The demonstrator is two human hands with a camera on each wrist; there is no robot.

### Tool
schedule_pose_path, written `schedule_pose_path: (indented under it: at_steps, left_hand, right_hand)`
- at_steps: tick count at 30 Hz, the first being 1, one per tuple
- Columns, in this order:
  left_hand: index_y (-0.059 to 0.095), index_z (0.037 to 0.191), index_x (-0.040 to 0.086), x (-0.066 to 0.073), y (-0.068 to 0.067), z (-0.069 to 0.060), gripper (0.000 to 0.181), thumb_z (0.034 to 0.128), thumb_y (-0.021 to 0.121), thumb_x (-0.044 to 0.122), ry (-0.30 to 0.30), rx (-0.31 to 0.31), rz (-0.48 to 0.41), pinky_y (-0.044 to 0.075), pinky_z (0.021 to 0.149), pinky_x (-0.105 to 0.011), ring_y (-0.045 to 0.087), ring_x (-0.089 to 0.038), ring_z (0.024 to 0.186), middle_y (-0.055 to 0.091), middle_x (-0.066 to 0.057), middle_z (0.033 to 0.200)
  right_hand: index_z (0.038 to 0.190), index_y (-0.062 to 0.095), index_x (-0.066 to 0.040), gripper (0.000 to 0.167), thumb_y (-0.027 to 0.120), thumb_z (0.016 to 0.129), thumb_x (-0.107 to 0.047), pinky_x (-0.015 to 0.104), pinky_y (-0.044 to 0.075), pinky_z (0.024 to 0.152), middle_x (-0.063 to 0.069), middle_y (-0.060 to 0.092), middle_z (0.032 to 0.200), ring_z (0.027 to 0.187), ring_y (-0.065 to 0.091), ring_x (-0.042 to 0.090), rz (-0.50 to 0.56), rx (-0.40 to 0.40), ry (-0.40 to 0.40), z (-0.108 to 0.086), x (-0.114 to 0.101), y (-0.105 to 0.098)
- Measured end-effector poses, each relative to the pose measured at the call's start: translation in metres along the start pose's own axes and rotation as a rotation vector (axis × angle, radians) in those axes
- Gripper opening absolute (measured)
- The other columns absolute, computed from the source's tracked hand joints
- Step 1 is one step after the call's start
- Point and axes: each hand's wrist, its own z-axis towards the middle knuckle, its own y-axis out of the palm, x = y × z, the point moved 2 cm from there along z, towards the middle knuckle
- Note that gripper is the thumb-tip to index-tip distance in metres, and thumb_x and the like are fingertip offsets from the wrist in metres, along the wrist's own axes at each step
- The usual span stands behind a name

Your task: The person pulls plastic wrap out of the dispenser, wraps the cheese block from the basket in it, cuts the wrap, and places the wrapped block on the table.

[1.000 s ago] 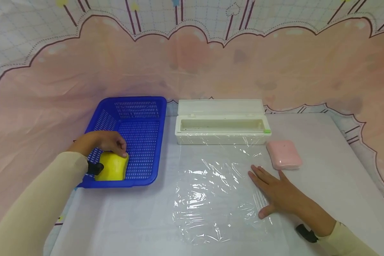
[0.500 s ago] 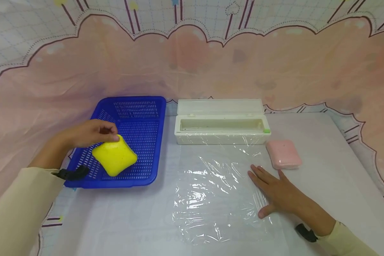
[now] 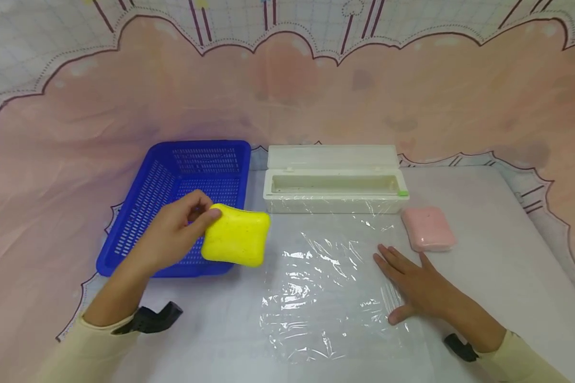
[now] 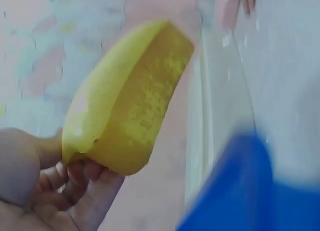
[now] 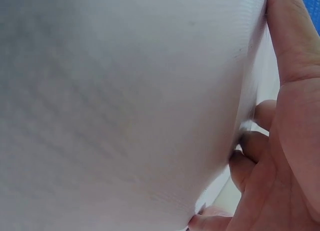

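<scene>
My left hand (image 3: pixel 174 229) pinches a yellow square block (image 3: pixel 237 235) by its left corner, thumb on the near side. The block has rounded corners, like a sponge or soap bar; which one I cannot tell. It hangs above the blue basket's right front rim. The left wrist view shows the yellow block (image 4: pixel 125 101) edge-on in the fingers. My right hand (image 3: pixel 424 292) lies spread on the right edge of a sheet of clear plastic wrap (image 3: pixel 316 298), pressing it to the white table. Close to its fingers sits a pink block (image 3: pixel 428 229) that looks wrapped in film.
A blue perforated basket (image 3: pixel 245 175) stands at the left. Behind the sheet is a white wrap dispenser box (image 3: pixel 335 205), lid raised, with film running out over its front edge. A patterned cloth (image 3: pixel 287 96) hangs behind the white table (image 3: pixel 498 255).
My left hand has lifted the yellow block out of the blue basket and carried it right, toward the plastic wrap. My right hand stays in place.
</scene>
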Motion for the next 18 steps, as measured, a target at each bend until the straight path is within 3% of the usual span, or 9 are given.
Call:
schedule_pose_path:
  at_steps: [5,9,14,18]
  left_hand:
    - [0.052,0.099,0.009,0.023,0.057,-0.002,0.012,0.1058,0.056,0.018,0.033,-0.011,-0.086,0.049,0.061,-0.027,0.055,-0.019,0.072,0.06,-0.006,0.083]
    - [0.05,0.094,0.01,0.032,0.108,0.0,0.015,0.1038,0.059,0.016,0.029,-0.041,-0.115,0.044,0.06,-0.026,0.05,-0.016,0.07,0.053,-0.003,0.078]
    - [0.046,0.091,0.01,0.033,0.165,0.007,0.019,0.1043,0.058,0.017,0.005,-0.073,-0.172,0.039,0.059,-0.023,0.047,-0.014,0.067,0.045,0.0,0.072]
    - [0.044,0.089,0.009,0.028,0.199,0.01,0.021,0.105,0.056,0.018,-0.008,-0.097,-0.218,0.036,0.055,-0.021,0.045,-0.011,0.06,0.043,0.002,0.068]
  right_hand:
    - [0.161,0.029,-0.014,0.135,0.064,0.055,-0.089,0.079,0.021,0.111,0.012,0.023,0.17,0.154,0.025,0.039,0.005,0.004,0.0,-0.001,-0.002,-0.002]
    - [0.162,0.029,-0.014,0.135,0.069,0.054,-0.086,0.079,0.02,0.112,0.012,0.023,0.17,0.155,0.024,0.039,0.013,-0.008,0.015,0.0,-0.002,-0.002]
    - [0.162,0.027,-0.016,0.136,0.074,0.053,-0.082,0.078,0.017,0.114,0.01,0.02,0.171,0.156,0.022,0.038,0.037,-0.034,0.037,0.001,-0.001,-0.001]
    - [0.163,0.026,-0.017,0.135,0.074,0.054,-0.082,0.078,0.016,0.113,0.009,0.019,0.171,0.156,0.021,0.037,0.038,-0.048,0.043,0.002,-0.001,-0.001]
